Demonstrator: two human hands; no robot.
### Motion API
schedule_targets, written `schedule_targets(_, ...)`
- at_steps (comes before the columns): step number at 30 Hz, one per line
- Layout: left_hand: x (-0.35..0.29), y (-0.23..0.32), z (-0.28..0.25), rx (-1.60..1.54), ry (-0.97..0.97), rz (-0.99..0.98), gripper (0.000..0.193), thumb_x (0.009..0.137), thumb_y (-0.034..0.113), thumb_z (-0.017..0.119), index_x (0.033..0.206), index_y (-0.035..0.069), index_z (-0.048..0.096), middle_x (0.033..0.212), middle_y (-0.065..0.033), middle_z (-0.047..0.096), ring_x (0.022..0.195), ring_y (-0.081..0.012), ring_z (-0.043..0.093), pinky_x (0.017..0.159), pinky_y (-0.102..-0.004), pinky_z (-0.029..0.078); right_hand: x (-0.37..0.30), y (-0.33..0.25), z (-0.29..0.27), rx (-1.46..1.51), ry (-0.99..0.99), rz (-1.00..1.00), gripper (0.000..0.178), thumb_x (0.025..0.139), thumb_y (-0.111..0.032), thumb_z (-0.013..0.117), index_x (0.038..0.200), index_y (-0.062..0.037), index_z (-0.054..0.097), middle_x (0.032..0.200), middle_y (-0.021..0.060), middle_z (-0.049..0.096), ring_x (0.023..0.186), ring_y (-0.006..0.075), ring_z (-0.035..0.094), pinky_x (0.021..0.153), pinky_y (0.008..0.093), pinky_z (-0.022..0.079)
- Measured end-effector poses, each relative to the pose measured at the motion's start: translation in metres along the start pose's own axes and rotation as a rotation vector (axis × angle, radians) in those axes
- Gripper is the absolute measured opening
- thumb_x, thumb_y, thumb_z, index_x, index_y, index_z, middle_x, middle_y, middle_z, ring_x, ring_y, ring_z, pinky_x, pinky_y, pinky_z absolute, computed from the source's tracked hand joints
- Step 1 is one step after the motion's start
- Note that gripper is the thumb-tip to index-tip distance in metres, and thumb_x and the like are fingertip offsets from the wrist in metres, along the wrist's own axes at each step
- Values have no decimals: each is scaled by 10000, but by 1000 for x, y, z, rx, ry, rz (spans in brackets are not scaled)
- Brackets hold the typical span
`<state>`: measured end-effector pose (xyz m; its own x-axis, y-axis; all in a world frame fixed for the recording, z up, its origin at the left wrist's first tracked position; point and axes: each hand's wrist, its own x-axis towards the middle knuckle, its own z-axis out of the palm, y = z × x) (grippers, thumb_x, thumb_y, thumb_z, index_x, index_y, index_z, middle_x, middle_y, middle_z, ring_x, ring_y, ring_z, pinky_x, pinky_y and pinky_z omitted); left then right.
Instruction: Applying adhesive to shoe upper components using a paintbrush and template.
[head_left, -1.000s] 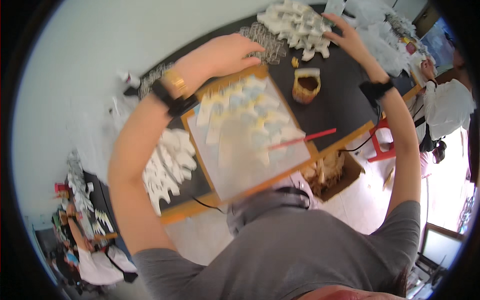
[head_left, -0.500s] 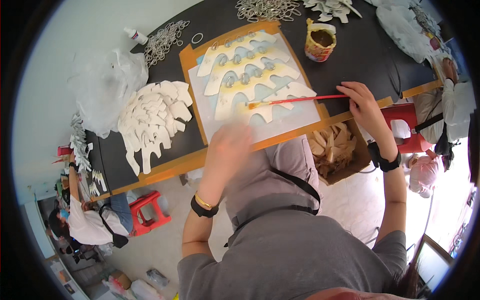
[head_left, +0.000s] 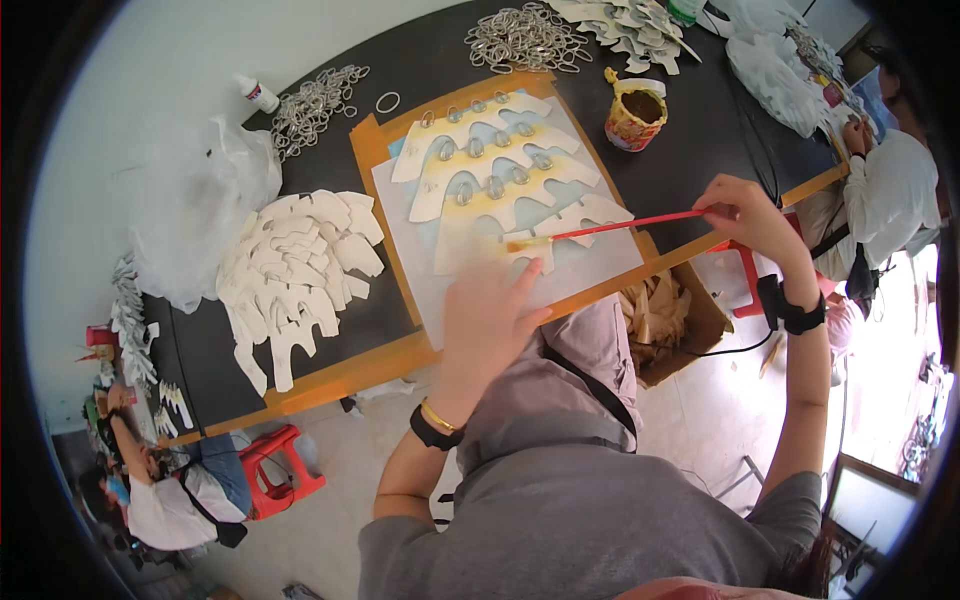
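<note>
- right hand (head_left: 748, 215) pinched closed on the far end of a red brush (head_left: 610, 227); brush lies nearly level over the work, bristle tip on the lowest white cutout (head_left: 560, 225)
- left hand (head_left: 487, 318) open, fingers spread flat, pressing the sheet (head_left: 520, 285) on the board's near edge, just below the brush tip
- board (head_left: 372, 160) orange-rimmed, on the black table (head_left: 700, 120); rows of white cutouts on it, each with metal rings, yellowish smear across them
- small pot (head_left: 634, 118) on the table just right of the board, open top, dark brown stuff inside, a stick leaning in it
- cardboard box (head_left: 672, 320) under the table edge, open, holds brownish paper scraps
- pile of white cutouts (head_left: 295, 270) left of the board, clear plastic bag (head_left: 195, 215) beside it, contents can't tell
- heap of metal rings (head_left: 525, 38) at the far edge, another heap (head_left: 310, 100) by a small white bottle (head_left: 259, 94)
</note>
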<state>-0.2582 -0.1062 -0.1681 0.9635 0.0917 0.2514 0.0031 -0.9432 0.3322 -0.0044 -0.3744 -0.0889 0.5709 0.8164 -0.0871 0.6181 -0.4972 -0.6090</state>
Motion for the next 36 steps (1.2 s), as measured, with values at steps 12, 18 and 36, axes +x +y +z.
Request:
schedule_targets(12, -8, -15, 10, -101, 119, 35, 525, 880, 459, 541, 1315, 168, 499, 1150, -101, 500, 1007, -281, 482, 849, -403, 393, 17, -64, 11, 1118, 280, 111, 234, 912, -243, 619, 963, -16, 601, 682, -35, 476, 548, 20, 399, 505, 168, 312)
schedule_targets(18, -12, -17, 15, -89, 150, 28, 518, 885, 449, 538, 1311, 158, 488, 1141, -113, 498, 1013, -287, 480, 845, -404, 392, 43, -126, 85, 558, 223, 195, 265, 952, -237, 550, 843, -6, 622, 645, -3, 542, 549, 46, 498, 489, 177, 360)
schedule_targets(36, -12, -1, 4, 31, 102, 38, 461, 853, 374, 619, 1271, 194, 547, 1081, -116, 491, 983, -291, 468, 828, -415, 385, -19, -98, 110, 242, 437, -278, 77, 821, -36, 676, 841, 16, 624, 807, 77, 637, 704, 132, 612, 632, 249, 474)
